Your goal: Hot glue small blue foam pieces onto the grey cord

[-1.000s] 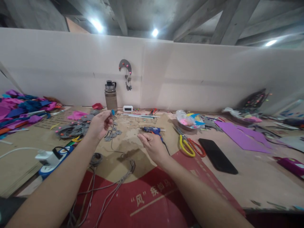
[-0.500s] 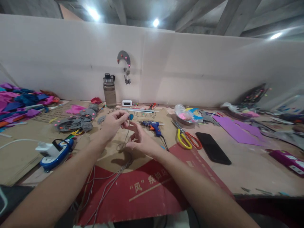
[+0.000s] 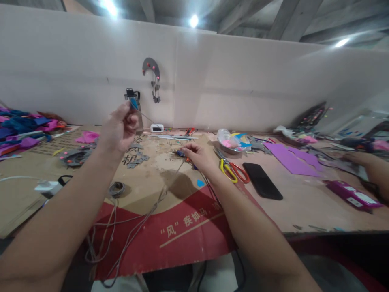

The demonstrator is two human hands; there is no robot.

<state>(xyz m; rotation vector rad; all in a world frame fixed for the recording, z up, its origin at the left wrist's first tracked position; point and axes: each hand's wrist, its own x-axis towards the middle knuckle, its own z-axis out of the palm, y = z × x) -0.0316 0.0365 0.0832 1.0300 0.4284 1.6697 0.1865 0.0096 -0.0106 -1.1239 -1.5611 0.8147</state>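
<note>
My left hand (image 3: pixel 120 129) is raised above the table, fingers pinched on a small blue piece (image 3: pixel 134 103) at the end of a thin grey string (image 3: pixel 168 180). The string runs taut from that pinch down to my right hand (image 3: pixel 197 156), then trails toward me across the cardboard. My right hand rests low on the table with its fingers closed on the string, right at the blue glue gun (image 3: pixel 180 153), which it partly hides. A small blue scrap (image 3: pixel 200 183) lies beside my right wrist.
Yellow-and-red scissors (image 3: pixel 229 170) and a black phone (image 3: pixel 261 186) lie right of my right hand. A water bottle (image 3: pixel 137 117), small clock (image 3: pixel 157 128), grey felt shapes (image 3: pixel 74 156), string spool (image 3: pixel 116 189), purple sheets (image 3: pixel 291 160). Another person's arm (image 3: pixel 372 168) is at far right.
My left hand has lifted the blue piece up and to the left, pulling the string taut. My right hand slid out along the string and dropped to the table by the glue gun.
</note>
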